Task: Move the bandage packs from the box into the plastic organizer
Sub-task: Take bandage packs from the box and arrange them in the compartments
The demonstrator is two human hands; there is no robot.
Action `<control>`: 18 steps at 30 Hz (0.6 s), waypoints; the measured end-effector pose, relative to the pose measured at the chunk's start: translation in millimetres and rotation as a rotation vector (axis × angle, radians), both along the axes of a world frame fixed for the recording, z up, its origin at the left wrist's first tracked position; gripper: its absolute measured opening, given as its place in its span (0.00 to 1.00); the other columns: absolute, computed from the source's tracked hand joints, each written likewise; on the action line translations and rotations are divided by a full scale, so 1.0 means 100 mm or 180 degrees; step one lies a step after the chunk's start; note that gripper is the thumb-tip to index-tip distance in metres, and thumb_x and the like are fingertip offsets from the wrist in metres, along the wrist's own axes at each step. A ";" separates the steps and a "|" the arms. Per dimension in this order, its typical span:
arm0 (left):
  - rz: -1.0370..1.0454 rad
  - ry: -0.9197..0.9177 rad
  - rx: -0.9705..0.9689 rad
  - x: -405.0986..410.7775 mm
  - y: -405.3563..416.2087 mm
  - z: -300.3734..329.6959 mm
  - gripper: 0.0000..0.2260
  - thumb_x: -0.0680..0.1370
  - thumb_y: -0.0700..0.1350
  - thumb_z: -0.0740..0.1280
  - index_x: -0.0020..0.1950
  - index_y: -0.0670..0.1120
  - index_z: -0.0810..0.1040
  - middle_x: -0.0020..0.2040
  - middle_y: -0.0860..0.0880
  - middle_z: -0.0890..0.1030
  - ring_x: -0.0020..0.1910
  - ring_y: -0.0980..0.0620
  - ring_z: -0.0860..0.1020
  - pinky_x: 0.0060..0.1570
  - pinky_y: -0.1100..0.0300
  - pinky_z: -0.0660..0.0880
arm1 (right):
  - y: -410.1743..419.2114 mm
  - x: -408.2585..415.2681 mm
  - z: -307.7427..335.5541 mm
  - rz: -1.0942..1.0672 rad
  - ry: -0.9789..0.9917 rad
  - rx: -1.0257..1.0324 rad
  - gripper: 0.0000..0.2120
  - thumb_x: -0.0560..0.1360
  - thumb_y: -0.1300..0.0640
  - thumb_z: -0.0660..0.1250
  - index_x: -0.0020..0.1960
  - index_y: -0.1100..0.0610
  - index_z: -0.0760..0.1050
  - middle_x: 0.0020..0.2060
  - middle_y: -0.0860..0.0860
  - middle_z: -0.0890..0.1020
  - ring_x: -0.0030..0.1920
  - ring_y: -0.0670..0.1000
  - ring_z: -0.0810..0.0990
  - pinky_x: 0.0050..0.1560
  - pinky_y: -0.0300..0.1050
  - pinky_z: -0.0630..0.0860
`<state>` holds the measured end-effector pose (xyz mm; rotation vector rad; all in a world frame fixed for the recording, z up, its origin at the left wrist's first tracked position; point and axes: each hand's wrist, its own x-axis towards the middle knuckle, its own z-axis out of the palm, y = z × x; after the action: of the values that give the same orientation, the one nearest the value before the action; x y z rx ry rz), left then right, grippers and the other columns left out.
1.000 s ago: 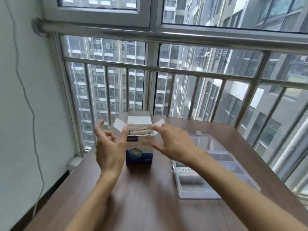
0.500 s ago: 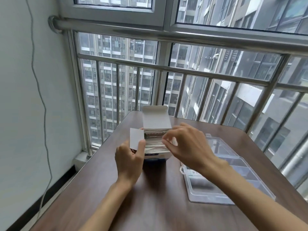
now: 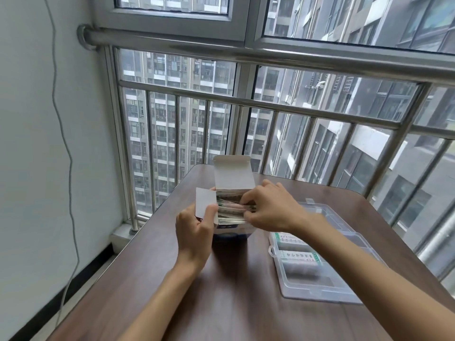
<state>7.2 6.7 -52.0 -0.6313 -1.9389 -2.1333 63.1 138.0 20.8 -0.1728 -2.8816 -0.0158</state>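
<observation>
Extraction step — left hand [image 3: 195, 232] grips the box [image 3: 230, 231], right hand [image 3: 267, 210] fingers [image 3: 246, 199] curl onto bandage packs [image 3: 231, 209] — next, probably, lifting into the organizer [image 3: 317, 274].

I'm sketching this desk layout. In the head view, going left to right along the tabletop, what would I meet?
Left hand holding the box's side flap → open box of bandage packs → right hand → clear plastic organizer.
</observation>
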 end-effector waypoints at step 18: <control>-0.0257 -0.1051 0.0062 -0.21 -0.06 0.08 0.13 0.80 0.53 0.59 0.58 0.45 0.72 0.32 0.56 0.77 0.28 0.59 0.71 0.28 0.66 0.68 | 0.10 0.40 -0.06 0.0454 0.0647 -0.3313 0.08 0.79 0.60 0.61 0.52 0.49 0.75 0.40 0.47 0.82 0.38 0.37 0.79 0.40 0.30 0.75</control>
<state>-14.0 0.9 -44.4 -0.3771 -2.0793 -2.4331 103.5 147.6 15.0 -0.1339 -2.3962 1.4179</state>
